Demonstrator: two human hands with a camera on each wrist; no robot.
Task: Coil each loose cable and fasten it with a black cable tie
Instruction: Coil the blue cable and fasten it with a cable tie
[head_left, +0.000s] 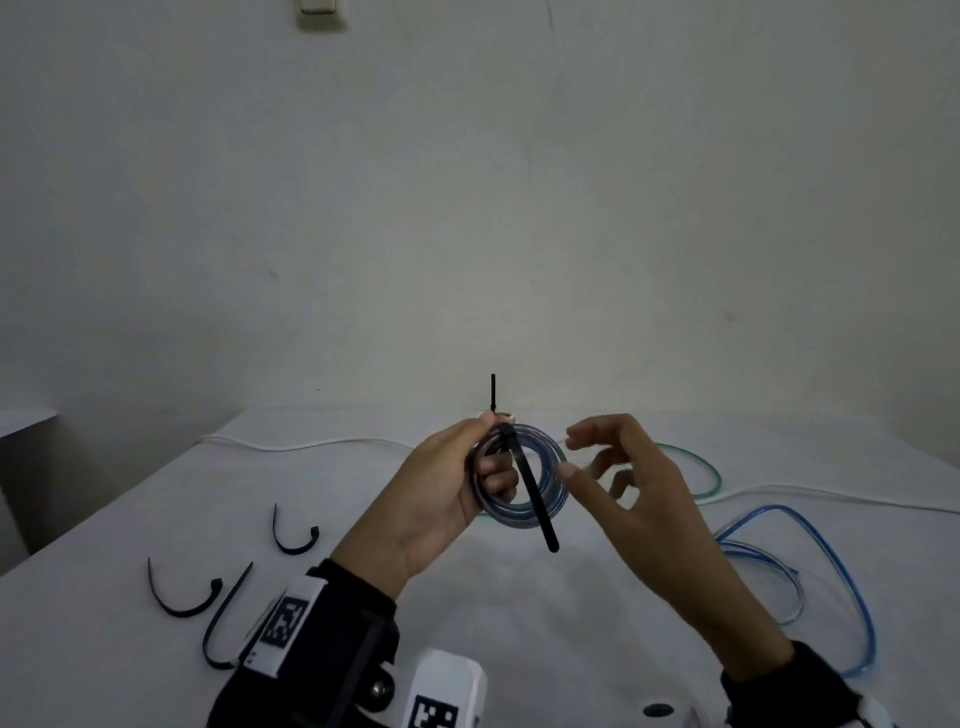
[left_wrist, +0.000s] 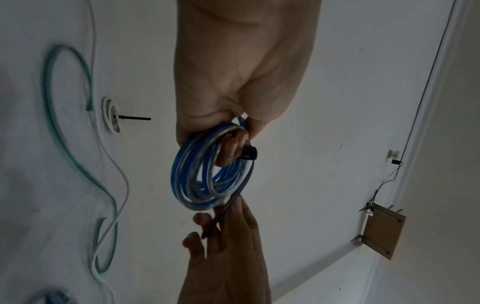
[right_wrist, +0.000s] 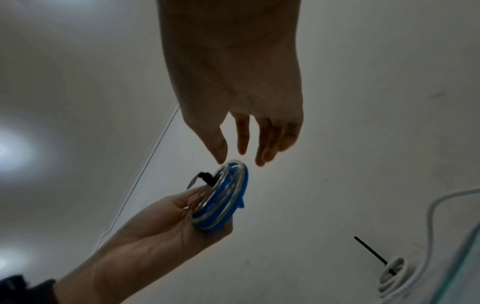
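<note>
My left hand (head_left: 485, 454) grips a coil of blue and clear cable (head_left: 545, 499) above the table; the coil (left_wrist: 187, 179) shows again in the left wrist view. A black cable tie (head_left: 537, 512) wraps the coil, its head (left_wrist: 250, 153) by my left fingers and its tail (left_wrist: 228, 205) sticking out down and right. My right hand (head_left: 576, 452) hovers just right of the coil with fingers (right_wrist: 242, 142) spread and relaxed, holding nothing. Its thumb tip is close to the coil's rim (right_wrist: 233, 164).
Three spare black ties (head_left: 293, 535) (head_left: 182, 592) (head_left: 223, 623) lie at the left of the white table (head_left: 467, 597). A tied white coil (left_wrist: 111, 115) sits at the back. Loose green (head_left: 701, 467), blue (head_left: 810, 566) and white (head_left: 311, 446) cables lie behind and to the right.
</note>
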